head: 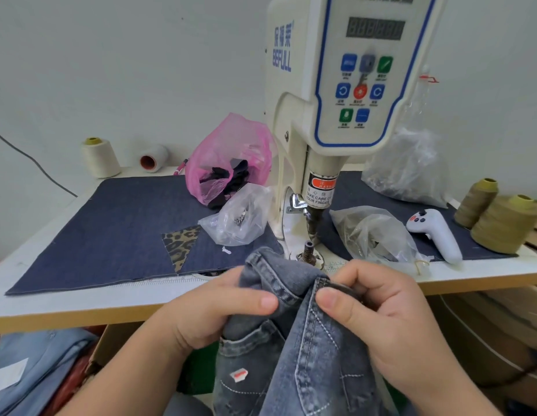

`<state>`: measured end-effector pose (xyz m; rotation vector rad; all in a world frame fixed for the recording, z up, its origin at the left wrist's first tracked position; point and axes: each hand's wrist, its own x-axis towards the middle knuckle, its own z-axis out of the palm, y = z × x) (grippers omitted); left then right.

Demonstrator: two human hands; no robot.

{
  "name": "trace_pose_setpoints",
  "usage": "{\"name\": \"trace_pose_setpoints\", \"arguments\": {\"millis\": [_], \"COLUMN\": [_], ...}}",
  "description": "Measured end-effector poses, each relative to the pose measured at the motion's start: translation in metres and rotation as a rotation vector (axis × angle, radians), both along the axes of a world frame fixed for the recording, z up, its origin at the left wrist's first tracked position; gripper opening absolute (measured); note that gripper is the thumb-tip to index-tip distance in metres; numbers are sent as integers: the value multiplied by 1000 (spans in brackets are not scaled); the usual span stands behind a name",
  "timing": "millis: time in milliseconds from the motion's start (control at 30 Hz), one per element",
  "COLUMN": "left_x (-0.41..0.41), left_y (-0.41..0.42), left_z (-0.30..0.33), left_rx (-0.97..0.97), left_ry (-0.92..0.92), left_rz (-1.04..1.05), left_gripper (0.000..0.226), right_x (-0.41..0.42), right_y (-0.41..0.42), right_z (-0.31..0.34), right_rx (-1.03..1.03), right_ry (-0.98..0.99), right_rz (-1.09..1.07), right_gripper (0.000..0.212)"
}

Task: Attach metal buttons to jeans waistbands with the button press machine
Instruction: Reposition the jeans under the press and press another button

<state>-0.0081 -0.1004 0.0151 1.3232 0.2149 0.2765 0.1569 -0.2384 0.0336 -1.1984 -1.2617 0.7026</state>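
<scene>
head | left hand (201, 313), right hand (378, 310) pinch jeans (306, 355) | waistband (279, 274) toward press (309, 250)

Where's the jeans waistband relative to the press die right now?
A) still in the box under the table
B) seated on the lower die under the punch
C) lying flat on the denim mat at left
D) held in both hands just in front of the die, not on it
D: the left hand and right hand pinch the jeans waistband at the table edge, while the lower die of the button press machine stands bare behind it.
</scene>
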Motion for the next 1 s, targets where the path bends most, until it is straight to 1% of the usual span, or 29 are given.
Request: {"name": "trace_pose_setpoints", "arguments": {"millis": [67, 100, 200, 300, 367, 433, 500, 533, 567, 633, 667, 700, 733, 767, 800, 833, 867, 933, 967, 1000], "left_x": [-5, -7, -12, -17, -18, -16, -14, -13, -12, -14, -17, -18, -19, -21, -22, -23, -26, -33, -38, -44], "left_y": [7, 10, 16, 17, 13, 8, 4, 2, 0, -1, 0, -1, -1, 1, 6, 11, 15, 23, 26, 22], "left_z": [2, 3, 10, 15, 16, 18, 18, 19, 21, 25, 27, 30, 33, 34, 35, 38, 44, 49, 45, 40], "left_rx": [19, 30, 18, -103, -235, -344, -388, -393, -397, -411, -412, -414, -404, -342, -221, -85, 55, 377, 583, 776], "left_ry": [6, 15, 42, 1, -57, -89, -76, -65, -65, -88, -93, -98, -105, -87, -35, 30, 114, 289, 416, 541], "left_rz": [129, 180, 304, 353, 349, 302, 259, 241, 217, 159, 112, 32, -68, -143, -139, -95, -34, 131, 283, 511], "left_gripper": [47, 41, 40, 42, 40, 39, 49, 54, 58, 58, 57, 55, 53, 50, 48, 45, 43, 44, 54, 66], "right_x": [1, 2, 2, 1, 1, -3, -10, -12, -14, -17, -19, -21, -24, -26, -30, -33, -34, -33, -32, -31], "right_y": [2, 2, 0, -3, -5, -5, -4, -2, -1, 3, 5, 8, 11, 15, 18, 20, 23, 28, 31, 33], "right_z": [1, 2, 1, 0, -2, -2, -4, -6, -10, -17, -18, -19, -19, -19, -19, -18, -17, -15, -12, -7], "right_rx": [-41, -58, -71, -111, -138, -149, -128, -125, -146, -256, -337, -396, -415, -387, -343, -312, -282, -187, -128, -74], "right_ry": [96, 121, 74, 47, -85, -226, -363, -428, -463, -474, -441, -383, -297, -232, -228, -255, -268, -227, -191, -159], "right_rz": [37, 56, 57, 72, 51, 16, -31, -64, -94, -115, -86, -29, 55, 143, 183, 154, 102, -9, -55, -102], "right_gripper": [33, 29, 24, 17, 17, 19, 21, 26, 36, 71, 89, 101, 101, 86, 63, 43, 30, 19, 17, 13]}}
